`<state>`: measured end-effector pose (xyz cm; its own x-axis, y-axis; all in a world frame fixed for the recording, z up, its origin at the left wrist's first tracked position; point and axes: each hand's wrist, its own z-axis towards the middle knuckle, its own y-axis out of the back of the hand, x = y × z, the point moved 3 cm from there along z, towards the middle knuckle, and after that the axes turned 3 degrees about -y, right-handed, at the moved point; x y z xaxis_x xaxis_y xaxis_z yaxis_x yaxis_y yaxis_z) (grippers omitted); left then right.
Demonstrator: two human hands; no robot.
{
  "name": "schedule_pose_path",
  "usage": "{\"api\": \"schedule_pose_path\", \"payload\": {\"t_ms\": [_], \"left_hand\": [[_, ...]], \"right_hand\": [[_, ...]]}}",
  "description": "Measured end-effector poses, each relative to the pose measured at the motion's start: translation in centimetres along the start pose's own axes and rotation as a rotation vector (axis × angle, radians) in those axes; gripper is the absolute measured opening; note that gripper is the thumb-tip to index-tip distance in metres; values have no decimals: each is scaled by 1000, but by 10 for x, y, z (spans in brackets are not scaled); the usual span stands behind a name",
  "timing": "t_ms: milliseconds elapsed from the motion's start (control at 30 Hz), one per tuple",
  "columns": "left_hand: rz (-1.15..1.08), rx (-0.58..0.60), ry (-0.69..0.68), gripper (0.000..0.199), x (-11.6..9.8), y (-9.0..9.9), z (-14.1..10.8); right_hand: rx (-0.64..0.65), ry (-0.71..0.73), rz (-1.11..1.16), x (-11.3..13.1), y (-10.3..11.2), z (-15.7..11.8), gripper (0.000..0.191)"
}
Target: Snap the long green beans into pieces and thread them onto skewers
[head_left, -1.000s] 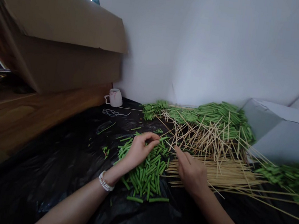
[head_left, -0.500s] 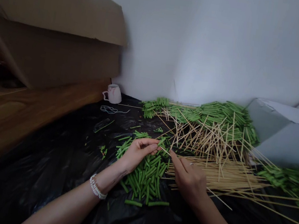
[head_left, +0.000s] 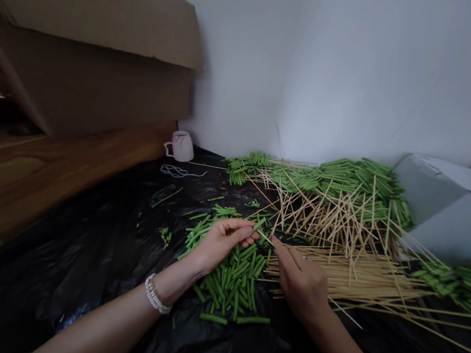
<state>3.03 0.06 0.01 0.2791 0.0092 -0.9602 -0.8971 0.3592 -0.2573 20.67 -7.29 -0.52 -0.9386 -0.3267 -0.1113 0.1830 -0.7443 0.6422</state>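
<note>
Thumb and fingers of my left hand (head_left: 225, 243) pinch a short green bean piece (head_left: 259, 224) above the loose pile of cut beans (head_left: 226, 281). A thin wooden skewer (head_left: 264, 237) meets the bean; its other end runs into my right hand (head_left: 300, 277), whose fingers are closed round it. The palm hides the rest, though a light tip shows beyond the hand's far side. Plain skewers (head_left: 366, 278) lie in a bundle right of my right hand. Behind them, skewered beans (head_left: 350, 179) are heaped with their sticks pointing toward me.
A white mug (head_left: 181, 146) stands at the back by a tangled string (head_left: 176, 171). The cardboard box (head_left: 100, 74) rises at left on wood. At right are a pale box (head_left: 455, 215) and more beans (head_left: 466, 288). Black plastic (head_left: 95, 256) covers the surface.
The view has shifted slightly. Both hands keep nearly the same pose, and the bean piece shows a little more above my left fingertips.
</note>
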Motion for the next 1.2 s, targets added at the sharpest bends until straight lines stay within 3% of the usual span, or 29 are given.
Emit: {"api": "schedule_pose_path", "payload": {"t_ms": [400,633,933,1200], "left_hand": [[-3,32,2,33,-1,-1,-1],[-87,12,76,29,1,-3,-4],[-172,-34,98,27,-3,-2,-1],[-90,-39,62,25,2,2,1]], "right_hand": [[-18,20,30,1,2,1,39],[-75,38,63,5,9,4,34],[-58,11,83,8,10,4,33],[-28,-4,116,8,5,1,32]]}}
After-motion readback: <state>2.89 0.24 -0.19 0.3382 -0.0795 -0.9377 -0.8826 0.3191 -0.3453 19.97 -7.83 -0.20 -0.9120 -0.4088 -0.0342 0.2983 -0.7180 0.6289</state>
